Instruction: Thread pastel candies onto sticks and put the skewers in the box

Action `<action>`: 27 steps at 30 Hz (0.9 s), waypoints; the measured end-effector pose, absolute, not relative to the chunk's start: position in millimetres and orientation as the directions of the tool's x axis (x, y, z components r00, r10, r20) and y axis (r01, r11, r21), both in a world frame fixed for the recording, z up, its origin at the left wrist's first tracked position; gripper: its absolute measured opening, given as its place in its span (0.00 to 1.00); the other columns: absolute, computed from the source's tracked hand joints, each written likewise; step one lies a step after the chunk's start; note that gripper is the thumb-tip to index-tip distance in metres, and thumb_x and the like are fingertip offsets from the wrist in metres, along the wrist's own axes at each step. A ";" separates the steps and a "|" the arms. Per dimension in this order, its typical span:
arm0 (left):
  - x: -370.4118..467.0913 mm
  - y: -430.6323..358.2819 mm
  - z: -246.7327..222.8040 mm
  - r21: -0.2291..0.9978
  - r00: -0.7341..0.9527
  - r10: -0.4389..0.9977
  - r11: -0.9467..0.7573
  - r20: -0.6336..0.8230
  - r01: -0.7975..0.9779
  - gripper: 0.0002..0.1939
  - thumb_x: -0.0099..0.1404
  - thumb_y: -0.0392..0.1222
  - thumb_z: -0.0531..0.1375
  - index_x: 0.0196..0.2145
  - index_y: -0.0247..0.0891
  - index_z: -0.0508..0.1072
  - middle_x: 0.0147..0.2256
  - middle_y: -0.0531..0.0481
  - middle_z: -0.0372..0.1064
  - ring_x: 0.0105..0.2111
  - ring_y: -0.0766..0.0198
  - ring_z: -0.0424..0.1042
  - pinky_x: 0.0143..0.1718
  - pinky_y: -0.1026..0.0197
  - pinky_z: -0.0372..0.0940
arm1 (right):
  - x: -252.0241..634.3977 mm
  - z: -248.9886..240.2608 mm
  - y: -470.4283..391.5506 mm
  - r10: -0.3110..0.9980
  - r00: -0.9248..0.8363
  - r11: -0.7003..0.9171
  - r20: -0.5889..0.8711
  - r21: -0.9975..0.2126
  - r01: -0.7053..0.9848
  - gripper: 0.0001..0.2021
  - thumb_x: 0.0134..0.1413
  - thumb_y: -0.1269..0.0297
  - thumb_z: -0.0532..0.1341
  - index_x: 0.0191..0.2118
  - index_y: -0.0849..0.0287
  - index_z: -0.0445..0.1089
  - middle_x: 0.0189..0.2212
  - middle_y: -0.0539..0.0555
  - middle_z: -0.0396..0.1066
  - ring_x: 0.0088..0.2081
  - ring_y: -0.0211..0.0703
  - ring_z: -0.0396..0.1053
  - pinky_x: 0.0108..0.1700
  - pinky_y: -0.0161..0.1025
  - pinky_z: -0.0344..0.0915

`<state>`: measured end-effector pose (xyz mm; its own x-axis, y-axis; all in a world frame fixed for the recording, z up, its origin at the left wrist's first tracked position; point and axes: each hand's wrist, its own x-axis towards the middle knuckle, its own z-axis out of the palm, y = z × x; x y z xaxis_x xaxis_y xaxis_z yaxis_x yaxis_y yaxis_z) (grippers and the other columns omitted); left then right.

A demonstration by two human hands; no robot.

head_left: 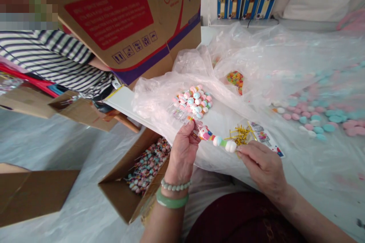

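Head view: candy strand [217,141] between left grip [184,150] and right grip [264,165], each pinching 1 end.

Bright, diffuse light leaves pale sheen on plastic sheeting [265,47]

The left hand [184,150] and right hand [265,165] hold 1 candy strand [217,141] between them, near gold twist ties [241,135].

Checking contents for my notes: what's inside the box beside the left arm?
The box holds many pink, white and blue sweets, piled together; anything beneath the top layer is hidden.
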<state>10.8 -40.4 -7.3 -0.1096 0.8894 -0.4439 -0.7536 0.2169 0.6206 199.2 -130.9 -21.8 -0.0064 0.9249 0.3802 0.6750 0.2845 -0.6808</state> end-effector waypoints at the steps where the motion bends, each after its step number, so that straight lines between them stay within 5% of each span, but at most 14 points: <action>1: 11.2 -41.6 -9.2 0.630 -0.083 0.895 0.241 -0.439 -0.738 0.03 0.59 0.32 0.61 0.33 0.34 0.74 0.27 0.49 0.75 0.25 0.66 0.73 0.32 0.63 0.70 | 199.1 -23.1 -129.2 0.956 0.041 0.208 0.289 -0.771 0.602 0.08 0.56 0.66 0.58 0.30 0.55 0.74 0.27 0.53 0.72 0.31 0.43 0.68 0.35 0.39 0.62; 4: 13.9 -47.6 -14.6 0.656 0.007 0.907 0.310 -0.421 -0.688 0.04 0.58 0.36 0.62 0.29 0.32 0.74 0.25 0.48 0.74 0.24 0.64 0.73 0.29 0.62 0.71 | 198.5 -25.1 -125.1 0.991 0.132 -0.058 -0.005 -0.916 0.398 0.06 0.54 0.62 0.60 0.28 0.55 0.72 0.23 0.49 0.69 0.28 0.40 0.66 0.31 0.36 0.60; 8: 19.7 -53.3 -20.3 0.636 0.037 0.896 0.343 -0.443 -0.691 0.04 0.59 0.36 0.62 0.29 0.32 0.74 0.26 0.48 0.74 0.26 0.62 0.74 0.30 0.58 0.72 | 194.9 -20.7 -123.9 0.963 0.064 -0.268 -0.261 -0.932 0.242 0.10 0.54 0.59 0.58 0.25 0.57 0.68 0.15 0.45 0.59 0.19 0.35 0.57 0.24 0.34 0.54; 18: 18.0 -49.9 -33.2 0.636 -0.059 0.885 0.285 -0.463 -0.717 0.05 0.55 0.35 0.65 0.27 0.33 0.72 0.25 0.52 0.72 0.24 0.66 0.73 0.27 0.63 0.70 | 191.6 -23.5 -122.7 0.862 -0.191 -0.506 -0.470 -0.826 -0.250 0.09 0.49 0.59 0.62 0.29 0.60 0.68 0.12 0.44 0.61 0.13 0.31 0.52 0.18 0.30 0.48; 22: 19.9 -53.1 -28.5 0.660 0.000 0.897 0.325 -0.442 -0.677 0.06 0.55 0.38 0.65 0.27 0.32 0.72 0.24 0.50 0.72 0.23 0.65 0.73 0.26 0.63 0.70 | 191.9 -26.5 -122.9 0.861 -0.164 -0.504 -0.481 -0.850 -0.152 0.10 0.50 0.57 0.60 0.27 0.59 0.67 0.12 0.45 0.60 0.13 0.31 0.51 0.17 0.31 0.44; 27: 24.8 -54.9 -26.9 0.669 0.051 0.906 0.346 -0.419 -0.658 0.10 0.53 0.38 0.67 0.33 0.32 0.74 0.27 0.48 0.74 0.29 0.60 0.76 0.30 0.62 0.71 | 192.4 -29.1 -125.2 0.970 0.064 -0.240 -0.234 -0.881 0.408 0.10 0.55 0.60 0.56 0.26 0.57 0.68 0.17 0.47 0.64 0.19 0.35 0.59 0.24 0.33 0.54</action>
